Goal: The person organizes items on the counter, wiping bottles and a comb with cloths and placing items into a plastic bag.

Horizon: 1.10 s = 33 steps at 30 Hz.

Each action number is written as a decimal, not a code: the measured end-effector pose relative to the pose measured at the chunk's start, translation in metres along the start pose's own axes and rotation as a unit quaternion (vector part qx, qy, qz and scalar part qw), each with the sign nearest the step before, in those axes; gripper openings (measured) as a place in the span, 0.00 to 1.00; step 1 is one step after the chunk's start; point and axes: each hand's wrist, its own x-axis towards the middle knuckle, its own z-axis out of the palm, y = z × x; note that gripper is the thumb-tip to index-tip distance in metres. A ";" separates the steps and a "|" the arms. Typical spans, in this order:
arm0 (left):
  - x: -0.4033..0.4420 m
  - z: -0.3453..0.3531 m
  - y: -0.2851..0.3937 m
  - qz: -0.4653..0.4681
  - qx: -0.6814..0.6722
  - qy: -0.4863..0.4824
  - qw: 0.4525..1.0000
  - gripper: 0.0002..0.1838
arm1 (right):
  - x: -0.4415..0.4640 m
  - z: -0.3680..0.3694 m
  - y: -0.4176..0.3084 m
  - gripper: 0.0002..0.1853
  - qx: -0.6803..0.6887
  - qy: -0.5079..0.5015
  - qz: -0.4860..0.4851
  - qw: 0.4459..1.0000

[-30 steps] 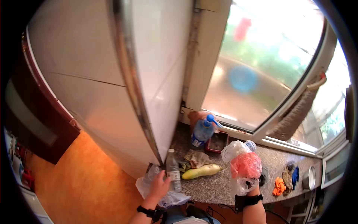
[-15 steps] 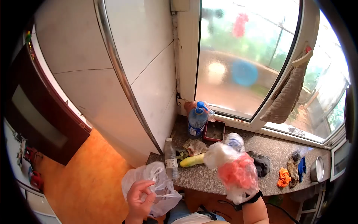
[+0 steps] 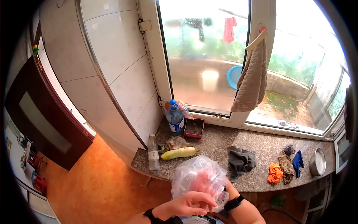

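My left hand (image 3: 188, 204) is in front of my body, its fingers curled at the lower edge of a translucent plastic bag (image 3: 186, 175). The bag is puffed out and wraps a pinkish-red bundle of plastic (image 3: 204, 183) that shows through it. My right hand is hidden by this plastic; its wrist, with a black band (image 3: 234, 202), comes in from the right and holds the bundle up. Just behind the bag, a yellow-green gourd-like vegetable (image 3: 181, 153) lies on the speckled stone counter (image 3: 212, 140).
Left of the vegetable stands a clear bottle (image 3: 153, 155); behind are a blue pump bottle (image 3: 175, 121) and a red-rimmed tray (image 3: 194, 128). Rightward lie a dark cloth (image 3: 241, 162), an orange cloth (image 3: 275, 173), a blue cloth (image 3: 298, 163) and a metal bowl (image 3: 318, 162). A towel (image 3: 251, 78) hangs by the window.
My left hand has moved right with the white bag, which now surrounds the red bundle in my right hand. The bundle has come lower and left, baring the dark cloth. The view has turned right.
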 end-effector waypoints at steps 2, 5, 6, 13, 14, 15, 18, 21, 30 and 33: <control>-0.001 0.009 -0.016 -0.010 -0.007 0.014 1.000 0.18 | -0.002 -0.003 -0.003 0.18 -0.063 0.099 -0.074 0.990; -0.008 0.015 -0.030 -0.021 -0.029 0.043 0.998 0.21 | 0.003 -0.019 -0.012 0.18 -0.231 0.243 -0.177 0.925; -0.012 0.008 -0.034 -0.033 -0.048 0.083 0.995 0.24 | 0.004 -0.028 -0.016 0.18 -0.291 0.283 -0.198 0.892; -0.032 -0.029 -0.116 -0.126 -0.043 0.268 0.954 0.34 | 0.044 -0.081 0.036 0.12 -0.403 0.362 -0.221 0.811; -0.033 -0.034 -0.123 -0.211 0.056 0.239 0.946 0.31 | 0.043 -0.084 0.050 0.07 -0.676 0.268 -0.134 0.673; -0.032 -0.038 -0.131 -0.289 0.157 0.199 0.923 0.28 | 0.060 -0.096 0.105 0.16 -0.309 0.350 -0.057 0.882; -0.029 -0.047 -0.131 -0.219 0.465 0.217 0.830 0.27 | 0.045 -0.051 0.092 0.17 -0.675 0.210 -0.090 0.702; -0.019 -0.043 -0.106 -0.195 0.545 0.271 0.769 0.25 | 0.055 -0.043 0.104 0.24 -0.695 0.116 -0.027 0.709; -0.024 -0.032 -0.037 0.028 0.445 0.318 0.837 0.14 | 0.067 -0.074 0.082 0.20 -0.776 0.074 0.050 0.624; -0.033 -0.039 -0.024 -0.021 0.150 0.233 0.961 0.13 | 0.078 -0.090 0.088 0.24 -0.767 0.131 -0.016 0.627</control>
